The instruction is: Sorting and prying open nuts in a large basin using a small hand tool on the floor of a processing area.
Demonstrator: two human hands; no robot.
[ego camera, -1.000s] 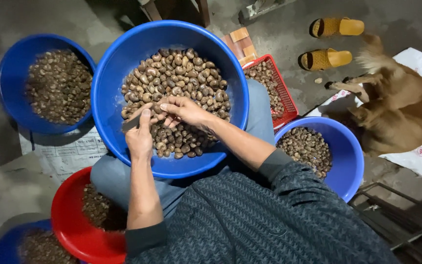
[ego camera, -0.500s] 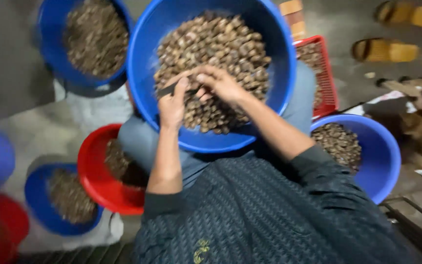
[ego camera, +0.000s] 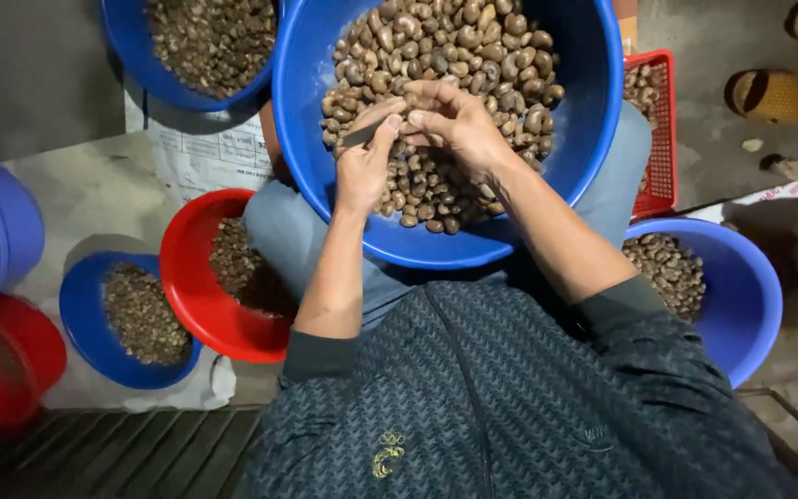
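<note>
Between both hands' fingers (ego camera: 415, 117), a nut (ego camera: 399, 129) sits pinched.

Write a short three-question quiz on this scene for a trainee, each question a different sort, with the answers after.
1. True or false: the left hand holds a thin dark blade over the big blue basin of brown nuts.
2. Which container lies beside the person's left forearm? A) red bowl B) red basket C) yellow bucket
3. Fill in: the right hand pinches a nut against the ____ hand.

Key:
1. True.
2. A.
3. Left; both hands meet over the nuts in the basin on the person's lap.
</note>
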